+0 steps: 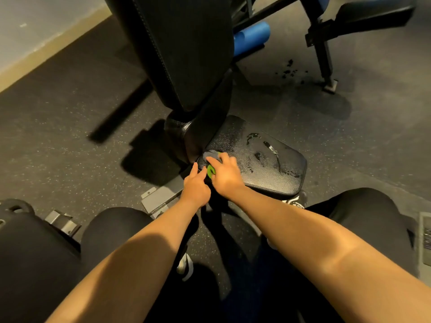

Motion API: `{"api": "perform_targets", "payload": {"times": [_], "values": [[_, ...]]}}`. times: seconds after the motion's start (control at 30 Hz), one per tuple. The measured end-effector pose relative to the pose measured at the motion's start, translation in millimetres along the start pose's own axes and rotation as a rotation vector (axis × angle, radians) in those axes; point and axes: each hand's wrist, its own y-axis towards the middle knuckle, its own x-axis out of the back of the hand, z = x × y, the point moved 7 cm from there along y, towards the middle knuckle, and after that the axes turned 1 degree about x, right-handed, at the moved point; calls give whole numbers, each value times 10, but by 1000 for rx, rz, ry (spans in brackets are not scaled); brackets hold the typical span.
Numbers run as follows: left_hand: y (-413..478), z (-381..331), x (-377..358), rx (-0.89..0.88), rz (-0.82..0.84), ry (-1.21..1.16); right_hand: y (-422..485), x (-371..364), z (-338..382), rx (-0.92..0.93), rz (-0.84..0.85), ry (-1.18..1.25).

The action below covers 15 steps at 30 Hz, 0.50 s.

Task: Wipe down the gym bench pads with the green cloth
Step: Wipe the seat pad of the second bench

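The black seat pad (263, 157) of the gym bench lies in front of me, with wet streaks across its top. Behind it rises the upright black back pad (184, 47). My right hand (225, 174) lies over the green cloth (211, 170) at the seat pad's near left corner, fingers curled around it; a grey part of the cloth shows past the fingertips. My left hand (196, 185) sits just left of it at the pad's edge, index finger stretched toward the cloth, the other fingers curled.
A grey metal frame bracket (158, 199) sits on the speckled rubber floor under my left hand. A blue foam roller (251, 36) and another bench's frame leg (324, 57) stand behind. Dark drops (289, 71) spot the floor. My knees flank the bench.
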Motion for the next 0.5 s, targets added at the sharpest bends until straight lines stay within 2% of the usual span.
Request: {"api": "perform_targets", "payload": {"times": [0.17,0.33,0.43,0.5], "values": [[11,-99,-11,-29,-9,105,-5,75,-143,22,29,-187],[-14,-167,-36,-15,34,108,-128,326,-696,-126,-51,-214],[-51,-193,-40,-2,68,97,-179,377,-739,-213,-68,-214],[-54,-221,-23,3,48,109,-159,310,-543,-149,-33,-144]]}}
